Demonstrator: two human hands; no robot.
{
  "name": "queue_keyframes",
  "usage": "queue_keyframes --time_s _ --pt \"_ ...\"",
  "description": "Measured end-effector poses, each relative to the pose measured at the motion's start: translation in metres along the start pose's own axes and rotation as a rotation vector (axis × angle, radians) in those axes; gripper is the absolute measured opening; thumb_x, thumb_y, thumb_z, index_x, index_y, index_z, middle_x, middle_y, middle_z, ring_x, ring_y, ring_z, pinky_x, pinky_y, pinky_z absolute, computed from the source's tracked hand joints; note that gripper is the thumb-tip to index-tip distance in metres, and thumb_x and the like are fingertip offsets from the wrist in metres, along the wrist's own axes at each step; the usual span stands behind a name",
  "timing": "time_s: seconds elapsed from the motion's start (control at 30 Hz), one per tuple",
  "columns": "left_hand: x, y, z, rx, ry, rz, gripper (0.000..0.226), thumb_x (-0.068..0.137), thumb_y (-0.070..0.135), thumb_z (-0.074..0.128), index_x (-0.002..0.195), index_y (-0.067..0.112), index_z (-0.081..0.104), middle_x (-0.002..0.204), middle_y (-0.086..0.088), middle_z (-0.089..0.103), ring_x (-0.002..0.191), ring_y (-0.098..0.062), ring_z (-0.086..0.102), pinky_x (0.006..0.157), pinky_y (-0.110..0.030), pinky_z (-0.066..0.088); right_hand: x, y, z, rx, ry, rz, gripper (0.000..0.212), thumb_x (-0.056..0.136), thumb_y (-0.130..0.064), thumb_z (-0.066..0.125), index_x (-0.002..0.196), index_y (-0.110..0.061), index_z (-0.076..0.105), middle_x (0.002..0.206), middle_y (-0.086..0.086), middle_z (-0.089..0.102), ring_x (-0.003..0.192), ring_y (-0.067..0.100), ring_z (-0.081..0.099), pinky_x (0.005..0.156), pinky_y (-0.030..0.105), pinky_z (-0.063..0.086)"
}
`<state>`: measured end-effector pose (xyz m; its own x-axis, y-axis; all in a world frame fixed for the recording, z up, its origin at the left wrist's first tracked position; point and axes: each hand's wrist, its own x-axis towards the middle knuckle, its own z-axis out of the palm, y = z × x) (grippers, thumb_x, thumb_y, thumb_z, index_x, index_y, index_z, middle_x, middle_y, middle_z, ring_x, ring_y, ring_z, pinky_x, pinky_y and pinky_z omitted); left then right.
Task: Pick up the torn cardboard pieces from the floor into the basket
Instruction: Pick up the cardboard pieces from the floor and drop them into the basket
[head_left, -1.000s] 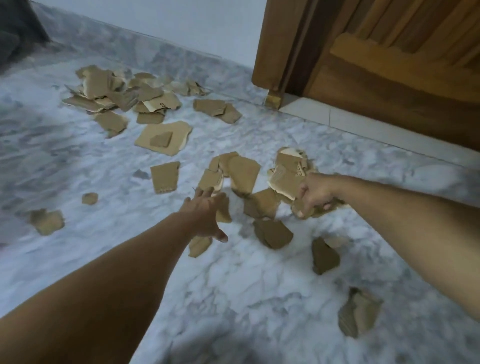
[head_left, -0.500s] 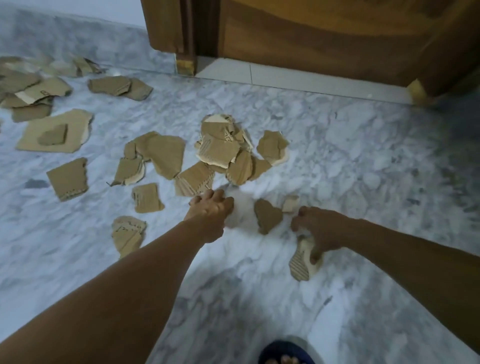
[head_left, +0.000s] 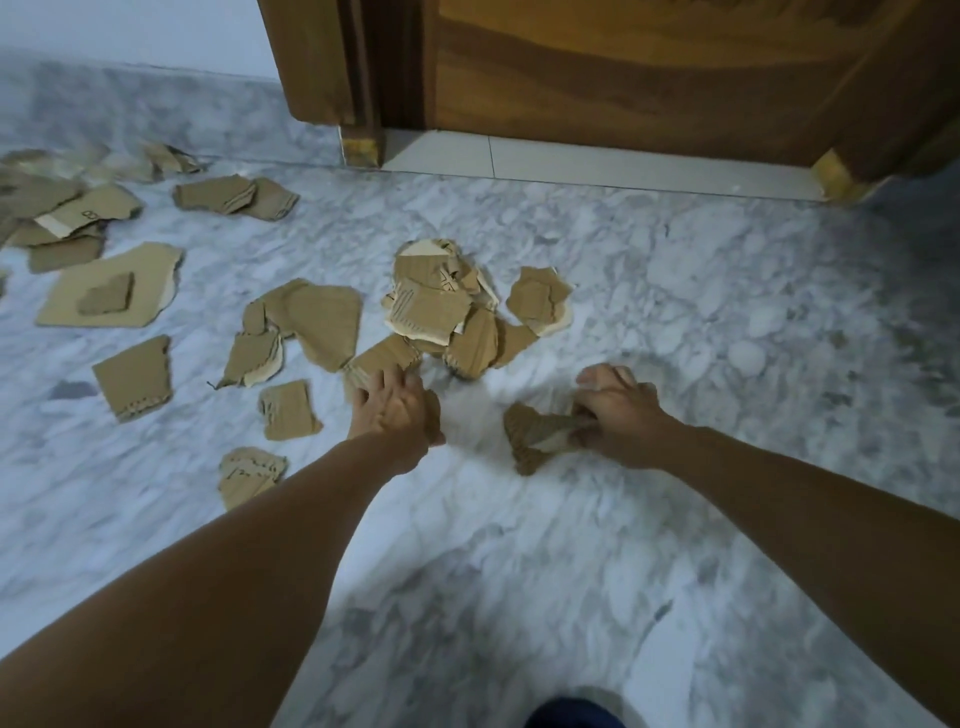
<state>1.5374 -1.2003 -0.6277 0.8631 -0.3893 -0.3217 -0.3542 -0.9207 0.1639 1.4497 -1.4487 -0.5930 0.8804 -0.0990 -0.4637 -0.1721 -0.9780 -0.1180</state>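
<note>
Torn brown cardboard pieces lie scattered over the grey marble floor (head_left: 675, 322). A heap of pieces (head_left: 441, 312) sits in the middle, just beyond my hands. My right hand (head_left: 615, 415) is closed around a bunch of cardboard pieces (head_left: 532, 434) held low over the floor. My left hand (head_left: 395, 408) reaches forward with fingers spread, its fingertips on a flat cardboard piece (head_left: 382, 358) at the heap's near edge. More pieces lie to the left, among them a large sheet (head_left: 150, 283) and a small square piece (head_left: 288, 410). No basket is in view.
A wooden door (head_left: 649, 78) and its frame (head_left: 322, 67) stand at the back, with a pale tile threshold (head_left: 597, 166) below. A white wall with a marble skirting (head_left: 130, 104) runs at the back left. A dark blue thing (head_left: 574, 714) shows at the bottom edge.
My right hand has gathered the piece that lay on the floor beside it into its bunch. My left hand has slid forward onto the flat piece. The view has shifted a little.
</note>
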Motion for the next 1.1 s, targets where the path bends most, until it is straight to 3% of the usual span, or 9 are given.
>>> queue_keyframes --time_s 0.07,0.17,0.27,0.43,0.63,0.73,0.8,0.9,1.1 --pt "0.002 -0.009 0.0 0.001 0.044 -0.032 0.078 0.08 0.056 0.065 0.138 0.012 0.037 0.137 -0.008 0.032 0.125 -0.028 0.031 0.104 -0.041 0.028 0.015 -0.014 0.0 0.129 -0.071 0.085 0.027 0.089 -0.043 0.061 0.106 -0.021 0.06 0.158 0.005 0.013 0.147 0.026 0.007 0.111 0.042 0.026" --pt "0.009 -0.023 -0.001 -0.052 0.065 -0.129 0.078 0.081 0.054 0.064 0.137 0.008 0.037 0.147 -0.01 0.021 0.133 -0.03 0.024 0.111 -0.047 0.023 0.029 -0.031 0.016 0.18 -0.102 0.137 0.046 0.089 -0.041 0.061 0.121 -0.009 0.057 0.149 0.015 0.032 0.144 0.032 0.018 0.111 0.037 0.031" --pt "0.021 -0.032 -0.005 -0.107 0.043 -0.207 0.072 0.083 0.045 0.065 0.136 0.006 0.037 0.15 -0.012 0.018 0.137 -0.032 0.018 0.115 -0.05 0.02 0.031 -0.048 0.029 0.195 0.005 0.205 0.052 0.082 -0.033 0.068 0.124 -0.009 0.05 0.13 0.013 0.037 0.125 0.034 0.04 0.102 0.041 0.043" --pt "0.034 -0.042 -0.014 -0.181 0.047 -0.228 0.07 0.076 0.032 0.077 0.133 0.009 0.043 0.133 -0.009 0.038 0.126 -0.03 0.033 0.1 -0.044 0.037 0.045 -0.064 0.021 0.224 0.069 0.126 0.036 0.077 -0.018 0.069 0.109 -0.004 0.059 0.114 0.017 0.055 0.104 0.029 0.055 0.076 0.029 0.047" --pt "0.042 -0.042 -0.016 -0.144 0.06 -0.254 0.066 0.079 0.033 0.073 0.133 0.011 0.041 0.13 -0.01 0.046 0.126 -0.029 0.038 0.101 -0.041 0.036 0.064 -0.074 0.001 0.291 -0.018 0.034 0.037 0.08 -0.01 0.066 0.115 -0.015 0.057 0.11 0.006 0.056 0.101 0.027 0.057 0.066 0.024 0.045" --pt "0.049 -0.046 -0.019 -0.151 0.007 -0.267 0.084 0.067 0.038 0.083 0.132 0.011 0.037 0.129 -0.009 0.046 0.126 -0.028 0.038 0.101 -0.041 0.036 0.081 -0.075 -0.013 0.365 0.061 -0.015 0.024 0.077 -0.004 0.067 0.089 -0.021 0.057 0.095 0.001 0.055 0.088 0.022 0.057 0.048 0.019 0.038" --pt "0.052 -0.048 -0.019 -0.124 -0.027 -0.257 0.089 0.066 0.042 0.083 0.137 0.012 0.038 0.131 -0.008 0.042 0.127 -0.027 0.036 0.102 -0.039 0.035 0.097 -0.077 -0.024 0.446 0.102 -0.036 0.028 0.074 -0.005 0.073 0.08 -0.025 0.054 0.09 0.0 0.059 0.085 0.019 0.057 0.056 0.022 0.037" --pt "0.054 -0.049 -0.02 -0.049 -0.012 -0.253 0.086 0.066 0.05 0.08 0.137 0.018 0.044 0.13 -0.008 0.038 0.125 -0.026 0.033 0.1 -0.038 0.034 0.12 -0.085 -0.038 0.461 0.073 -0.06 0.038 0.073 -0.004 0.079 0.097 -0.021 0.055 0.099 0.0 0.056 0.086 0.016 0.054 0.067 0.023 0.039" --pt "0.058 -0.065 -0.029 -0.059 0.067 -0.285 0.083 0.063 0.056 0.08 0.13 0.018 0.047 0.136 -0.009 0.031 0.128 -0.029 0.027 0.108 -0.042 0.028 0.154 -0.1 -0.052 0.226 0.174 -0.057 0.065 0.067 -0.027 0.086 0.123 -0.018 0.054 0.126 0.005 0.047 0.121 0.026 0.044 0.095 0.031 0.039"
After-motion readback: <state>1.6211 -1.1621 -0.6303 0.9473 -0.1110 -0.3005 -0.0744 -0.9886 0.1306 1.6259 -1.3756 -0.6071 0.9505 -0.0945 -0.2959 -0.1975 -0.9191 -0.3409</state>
